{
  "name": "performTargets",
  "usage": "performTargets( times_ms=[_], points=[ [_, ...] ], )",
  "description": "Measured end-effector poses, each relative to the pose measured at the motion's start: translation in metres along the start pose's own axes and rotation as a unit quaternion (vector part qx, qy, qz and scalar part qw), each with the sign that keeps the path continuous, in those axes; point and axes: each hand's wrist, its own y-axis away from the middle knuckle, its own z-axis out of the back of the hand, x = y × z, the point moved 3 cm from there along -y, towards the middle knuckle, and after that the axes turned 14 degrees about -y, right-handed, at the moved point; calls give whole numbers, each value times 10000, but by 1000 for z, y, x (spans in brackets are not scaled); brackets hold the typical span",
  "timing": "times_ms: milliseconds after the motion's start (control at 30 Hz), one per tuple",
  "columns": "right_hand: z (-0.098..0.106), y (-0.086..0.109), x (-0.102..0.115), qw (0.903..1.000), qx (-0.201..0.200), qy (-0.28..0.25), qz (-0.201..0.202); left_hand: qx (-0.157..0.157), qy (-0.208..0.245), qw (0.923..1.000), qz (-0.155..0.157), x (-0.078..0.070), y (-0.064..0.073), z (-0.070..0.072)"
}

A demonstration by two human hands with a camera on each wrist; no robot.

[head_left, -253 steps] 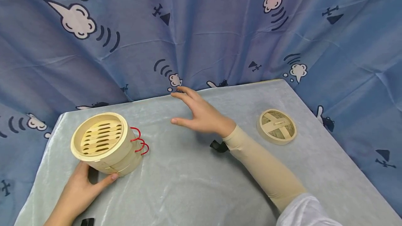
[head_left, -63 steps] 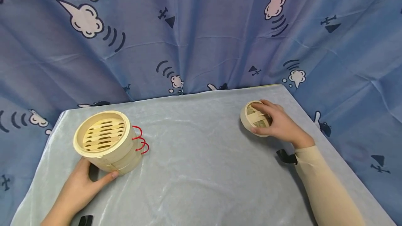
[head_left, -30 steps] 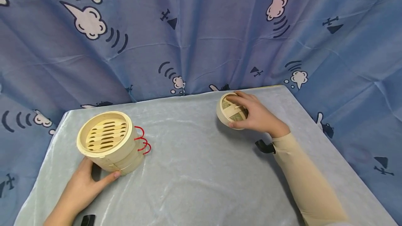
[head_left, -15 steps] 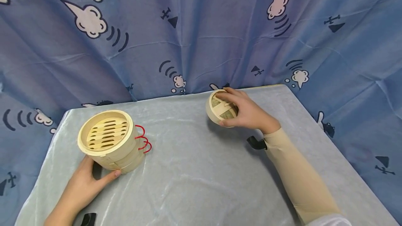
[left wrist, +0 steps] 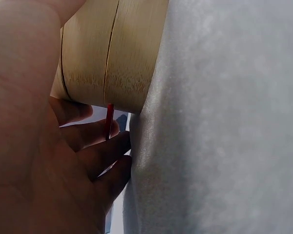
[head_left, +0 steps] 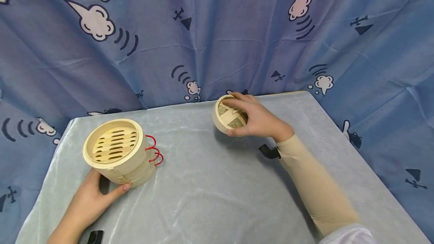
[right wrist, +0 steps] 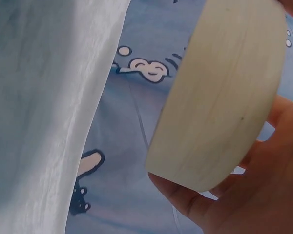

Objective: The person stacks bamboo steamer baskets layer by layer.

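Covering the table, a grey cloth (head_left: 217,199) lies before a blue printed curtain (head_left: 217,40); both unchanged. Steamer stack (head_left: 116,153) with red loops (head_left: 154,153) stays at the left, tilted up off the cloth. Left hand (head_left: 88,202) still cups its near side, thumb and fingers curled round the wall. Lid (head_left: 228,118), lifted off the cloth and tilted, has travelled further left than half a second ago, now near the table's back middle. Right hand (head_left: 257,119) grips it, fingers clamped over the rim.
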Motion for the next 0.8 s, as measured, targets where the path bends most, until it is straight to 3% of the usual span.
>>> performTargets(
  times_ms=[133, 333, 800],
  points=[
    [-5, -4, 5, 10000, 23, 10, -23, -8, 7, 10000, -45, 0, -1, 0],
    [-9, -14, 15, 9994, -25, 25, 337, 24, -9, 10000, 8, -1, 0, 0],
    [-27, -35, 37, 9974, -26, -97, 709, 52, -44, 10000, 48, 0, 0, 1]
  ],
)
